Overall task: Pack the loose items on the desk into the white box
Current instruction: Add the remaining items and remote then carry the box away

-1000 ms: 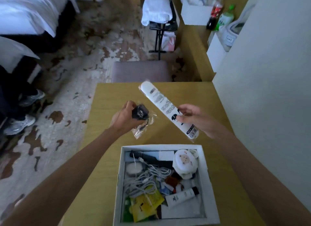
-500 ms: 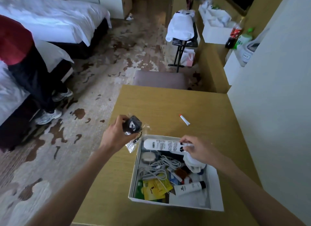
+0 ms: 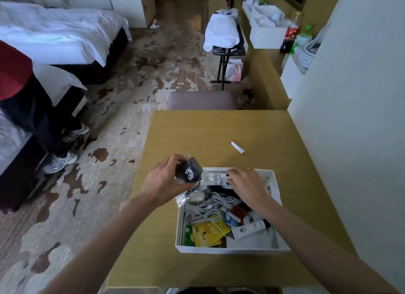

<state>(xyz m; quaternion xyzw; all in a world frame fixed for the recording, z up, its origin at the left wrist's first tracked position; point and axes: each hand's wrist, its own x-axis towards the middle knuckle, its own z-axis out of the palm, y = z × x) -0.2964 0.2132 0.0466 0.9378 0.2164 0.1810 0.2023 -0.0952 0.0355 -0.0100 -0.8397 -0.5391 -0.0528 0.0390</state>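
The white box (image 3: 276, 185) sits on the wooden desk (image 3: 208, 131), holding white cables, yellow sachets, a white tube and other small items. My left hand (image 3: 163, 179) grips a black object in clear plastic wrap (image 3: 189, 173) just above the box's far left corner. My right hand (image 3: 245, 185) rests palm down on a long white wrapped bottle (image 3: 213, 177) lying along the far inner side of the box. A small white tube with a red cap (image 3: 237, 147) lies loose on the desk beyond the box.
A white wall (image 3: 350, 118) borders the desk on the right. A grey stool (image 3: 200, 100) stands at the desk's far edge. A person's legs and sneakers (image 3: 60, 160) stand beside the bed at left. Bottles and a white box sit on a far counter.
My right hand carried the white bottle from above the desk down into the far side of the box. My left hand moved with the wrapped black object toward the box's corner.
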